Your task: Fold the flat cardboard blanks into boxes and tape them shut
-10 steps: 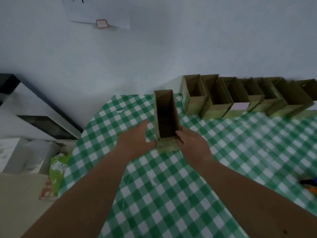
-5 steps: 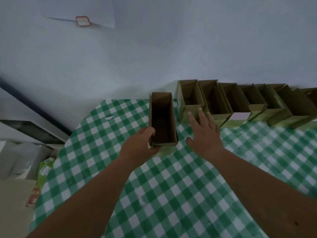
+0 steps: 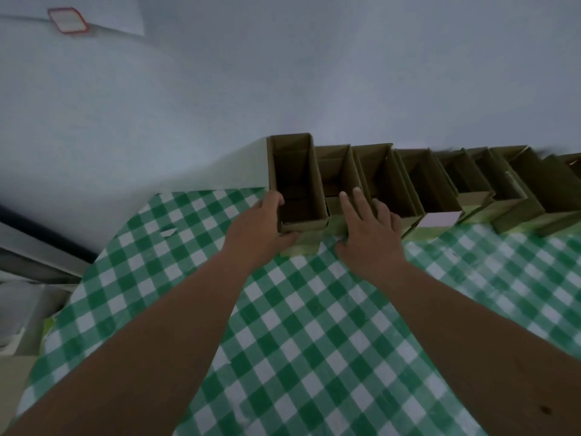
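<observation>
Grasping the open box (image 3: 298,184) at its near left corner, the left hand (image 3: 254,231) sets it against the row of boxes (image 3: 440,184); right hand (image 3: 371,237) hovers released over the checked bench (image 3: 314,325), wall (image 3: 283,73) behind.

An open-topped box (image 3: 298,180) stands at the left end of a row of boxes (image 3: 440,184) set along the wall (image 3: 283,73). The left hand (image 3: 256,229) grips its near left corner, thumb over the rim. The right hand (image 3: 371,234) lies flat, fingers spread, against the neighbouring boxes. A green checked cloth (image 3: 314,325) covers the tabletop. A paper sheet (image 3: 103,17) hangs on the wall.
</observation>
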